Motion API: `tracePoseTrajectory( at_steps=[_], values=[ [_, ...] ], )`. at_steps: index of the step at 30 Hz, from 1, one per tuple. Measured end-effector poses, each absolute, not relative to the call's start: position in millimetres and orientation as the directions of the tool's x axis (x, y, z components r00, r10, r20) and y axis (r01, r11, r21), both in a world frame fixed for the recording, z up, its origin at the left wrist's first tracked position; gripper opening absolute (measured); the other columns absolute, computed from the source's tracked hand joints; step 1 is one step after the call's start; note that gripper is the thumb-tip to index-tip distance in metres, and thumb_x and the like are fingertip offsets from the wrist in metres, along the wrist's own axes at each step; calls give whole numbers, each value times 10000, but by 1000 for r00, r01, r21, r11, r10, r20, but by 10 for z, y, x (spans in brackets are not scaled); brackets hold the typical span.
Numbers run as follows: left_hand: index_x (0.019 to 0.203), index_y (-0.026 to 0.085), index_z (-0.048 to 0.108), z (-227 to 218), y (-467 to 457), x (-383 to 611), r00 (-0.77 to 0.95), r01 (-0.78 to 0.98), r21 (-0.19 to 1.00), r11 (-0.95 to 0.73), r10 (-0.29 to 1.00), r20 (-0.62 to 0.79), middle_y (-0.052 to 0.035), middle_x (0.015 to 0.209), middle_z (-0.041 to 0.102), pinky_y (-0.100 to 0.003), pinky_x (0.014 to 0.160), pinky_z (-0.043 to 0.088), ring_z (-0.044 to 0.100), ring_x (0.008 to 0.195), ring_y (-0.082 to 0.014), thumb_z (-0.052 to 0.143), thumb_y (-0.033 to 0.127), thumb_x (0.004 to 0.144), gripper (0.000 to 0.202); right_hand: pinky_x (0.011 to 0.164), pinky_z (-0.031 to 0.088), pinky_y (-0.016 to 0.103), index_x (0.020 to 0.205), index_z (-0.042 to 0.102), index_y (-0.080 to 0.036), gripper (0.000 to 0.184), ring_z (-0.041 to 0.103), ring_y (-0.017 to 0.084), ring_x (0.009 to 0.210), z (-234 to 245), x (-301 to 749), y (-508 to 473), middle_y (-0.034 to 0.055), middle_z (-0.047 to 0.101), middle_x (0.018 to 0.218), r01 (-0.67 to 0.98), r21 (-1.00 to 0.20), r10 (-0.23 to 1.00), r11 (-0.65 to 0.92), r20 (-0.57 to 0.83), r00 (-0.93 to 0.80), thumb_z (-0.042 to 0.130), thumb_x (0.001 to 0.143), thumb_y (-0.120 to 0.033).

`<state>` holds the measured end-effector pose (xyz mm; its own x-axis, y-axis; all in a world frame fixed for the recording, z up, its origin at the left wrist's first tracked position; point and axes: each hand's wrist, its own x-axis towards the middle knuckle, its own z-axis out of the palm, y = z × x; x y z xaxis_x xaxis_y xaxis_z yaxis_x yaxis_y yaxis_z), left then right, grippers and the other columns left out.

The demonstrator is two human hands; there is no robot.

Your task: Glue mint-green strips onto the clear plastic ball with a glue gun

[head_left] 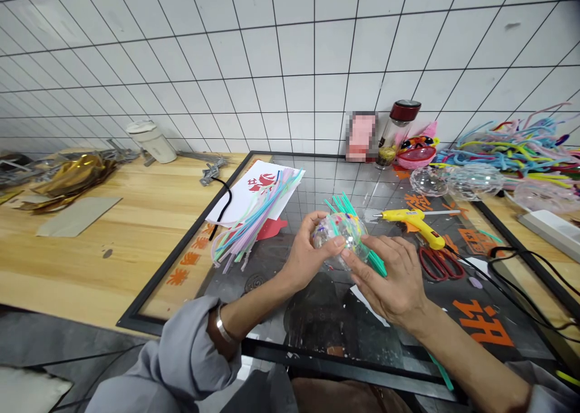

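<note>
A clear faceted plastic ball with small coloured bits in or on it is held between both hands above the glass tabletop. My left hand curls round its left side, thumb across the front. On the right side, the fingers and thumb of my right hand press against the ball. Green strips show beneath and behind the ball; whether they lie on the glass or touch the right hand I cannot tell. A yellow glue gun lies right of the hands, with red-handled scissors just below it.
Pastel pipe cleaners lie partly on a white sheet at left. Several coloured pipe cleaners are heaped at back right, near clear faceted shells. A glass bottle stands by the tiled wall. A black cord crosses the right side.
</note>
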<state>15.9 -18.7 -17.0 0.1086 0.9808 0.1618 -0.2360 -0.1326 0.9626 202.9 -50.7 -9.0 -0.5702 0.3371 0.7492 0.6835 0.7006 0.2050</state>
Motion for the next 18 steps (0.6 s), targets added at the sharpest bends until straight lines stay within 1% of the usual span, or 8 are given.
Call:
tracePoseTrajectory(
  at_steps=[3, 6, 8, 9, 11, 12, 14, 18],
  values=[
    [1165, 235, 526, -196, -185, 132, 102, -149, 968, -200, 971, 216, -22, 1112, 576, -293, 877, 480, 581, 979, -172, 799, 374, 739, 524, 892, 456, 474, 1195, 652, -177, 346, 572, 303, 1073, -104, 2046, -508, 167, 596, 1196, 671, 197, 321, 715, 760, -565, 649, 849, -181],
    [1191, 240, 517, -188, -211, 114, 138, -73, 959, -273, 950, 281, -45, 1156, 591, -343, 910, 497, 599, 1029, -210, 807, 378, 730, 561, 873, 473, 468, 1143, 680, -165, 313, 598, 284, 1020, -103, 2085, -506, 149, 619, 1118, 612, 148, 278, 777, 792, -544, 626, 835, -148],
    [1204, 245, 519, -182, -231, 104, 175, 13, 918, -396, 905, 388, -70, 1226, 588, -401, 987, 484, 590, 1125, -250, 825, 368, 713, 591, 838, 486, 457, 1143, 676, -149, 334, 603, 265, 964, -88, 2116, -503, 136, 615, 1059, 568, 82, 258, 819, 831, -493, 607, 818, -111],
    [1206, 250, 520, -183, -238, 99, 196, 61, 879, -474, 869, 455, -79, 1259, 580, -433, 1032, 463, 568, 1184, -269, 836, 361, 705, 603, 816, 489, 452, 1167, 665, -141, 365, 601, 259, 943, -77, 2128, -501, 131, 609, 1041, 555, 43, 262, 831, 849, -458, 602, 810, -94],
    [1213, 263, 517, -192, -243, 90, 240, 139, 781, -609, 786, 570, -87, 1290, 569, -482, 1095, 417, 514, 1275, -293, 852, 347, 694, 623, 786, 488, 445, 1238, 630, -138, 439, 593, 253, 926, -58, 2146, -497, 126, 596, 1038, 550, -40, 300, 834, 870, -392, 599, 805, -74],
    [1222, 268, 511, -200, -242, 86, 261, 161, 741, -651, 753, 605, -89, 1290, 569, -496, 1105, 408, 496, 1297, -297, 856, 343, 696, 634, 783, 487, 444, 1269, 612, -145, 464, 589, 253, 931, -53, 2150, -494, 124, 591, 1049, 554, -81, 330, 828, 869, -368, 597, 810, -72],
    [1239, 274, 500, -214, -238, 79, 288, 184, 697, -693, 716, 636, -93, 1281, 574, -508, 1098, 418, 486, 1305, -299, 857, 336, 703, 647, 790, 486, 442, 1299, 589, -161, 474, 581, 253, 957, -55, 2152, -490, 122, 579, 1081, 564, -153, 400, 812, 850, -344, 594, 832, -82],
    [1247, 275, 504, -212, -239, 74, 315, 208, 658, -724, 686, 656, -98, 1270, 583, -518, 1084, 430, 484, 1310, -304, 857, 319, 705, 648, 828, 486, 446, 1323, 555, -189, 453, 556, 258, 1020, -91, 2139, -488, 125, 544, 1141, 577, -259, 516, 774, 786, -340, 589, 875, -133]
  ],
)
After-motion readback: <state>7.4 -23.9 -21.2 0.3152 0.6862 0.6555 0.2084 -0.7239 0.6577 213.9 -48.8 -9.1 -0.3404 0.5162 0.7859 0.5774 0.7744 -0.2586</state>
